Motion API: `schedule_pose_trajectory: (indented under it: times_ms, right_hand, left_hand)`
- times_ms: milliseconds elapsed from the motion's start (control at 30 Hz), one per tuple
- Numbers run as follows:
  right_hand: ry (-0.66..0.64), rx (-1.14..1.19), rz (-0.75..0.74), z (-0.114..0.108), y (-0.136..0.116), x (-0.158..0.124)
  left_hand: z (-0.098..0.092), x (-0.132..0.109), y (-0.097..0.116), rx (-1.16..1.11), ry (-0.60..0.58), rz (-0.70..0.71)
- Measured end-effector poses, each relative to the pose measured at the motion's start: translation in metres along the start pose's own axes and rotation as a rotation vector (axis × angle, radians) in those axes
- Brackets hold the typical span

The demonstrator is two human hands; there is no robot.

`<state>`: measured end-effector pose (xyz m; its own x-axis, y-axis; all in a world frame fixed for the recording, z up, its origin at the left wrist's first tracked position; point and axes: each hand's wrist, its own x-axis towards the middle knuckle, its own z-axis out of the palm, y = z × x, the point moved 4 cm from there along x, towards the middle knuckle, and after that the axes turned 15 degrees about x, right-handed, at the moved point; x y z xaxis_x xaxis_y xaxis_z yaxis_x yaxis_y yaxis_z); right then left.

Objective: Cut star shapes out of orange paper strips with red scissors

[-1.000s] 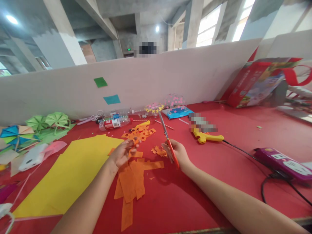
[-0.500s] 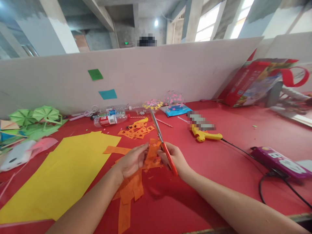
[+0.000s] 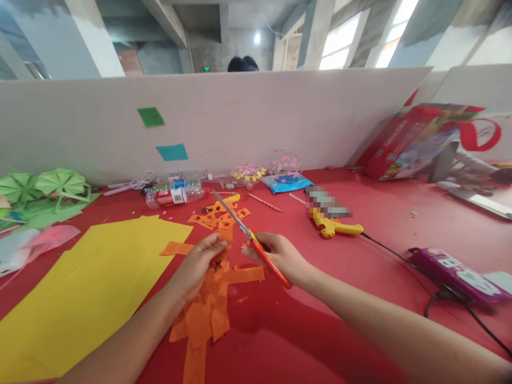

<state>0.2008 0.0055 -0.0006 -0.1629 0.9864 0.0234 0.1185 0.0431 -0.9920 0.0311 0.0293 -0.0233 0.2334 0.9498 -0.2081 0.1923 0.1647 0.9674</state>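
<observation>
My left hand (image 3: 202,261) is closed on an orange paper strip (image 3: 225,234), pinched between thumb and fingers, with a star-shaped hole showing just below the fingertips. In my right hand (image 3: 282,258) are scissors (image 3: 262,250) with orange handles. Their blades point up and to the left, over the top of the strip. A small orange paper star (image 3: 245,245) shows by my right fingertips; whether they pinch it is unclear. Under and in front of my left hand lie several loose orange strips (image 3: 200,322). Farther back is a pile of star-punched orange scraps (image 3: 220,216).
Yellow paper sheets (image 3: 100,282) cover the left of the red table. A plastic bottle (image 3: 172,197) lies behind. At right are a yellow glue gun (image 3: 336,228) with a cord and a purple power strip (image 3: 460,274). A white partition (image 3: 240,117) borders the back.
My left hand has shifted left with the strip. The scissors have tilted farther left, away from the strip's edge. A star-shaped hole and a small star by my right fingers now show.
</observation>
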Motion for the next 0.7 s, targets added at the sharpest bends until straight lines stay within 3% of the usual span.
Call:
schedule_pose_trajectory:
  times_ms: [100,200,367,533,700]
  right_hand:
    - [-0.063,-0.375,-0.061,-0.003,-0.006,-0.004]
    - [-0.126,-0.514,-0.067,-0.005,-0.003,-0.011]
    - [-0.083,-0.448,-0.001,-0.013,0.012,-0.018]
    - [-0.164,-0.345,0.061,-0.018,0.017,-0.022]
    - [-0.201,-0.379,0.094,-0.012,0.017,-0.028]
  left_hand:
    - [-0.001,-0.006,-0.001,-0.024,0.005,0.011]
    - [0.001,-0.011,0.002,-0.07,0.01,0.062]
    - [-0.006,-0.01,-0.001,-0.164,0.133,0.017]
    - [-0.013,-0.006,-0.004,-0.243,0.087,0.026]
    - [-0.013,-0.01,-0.001,-0.165,0.106,0.04]
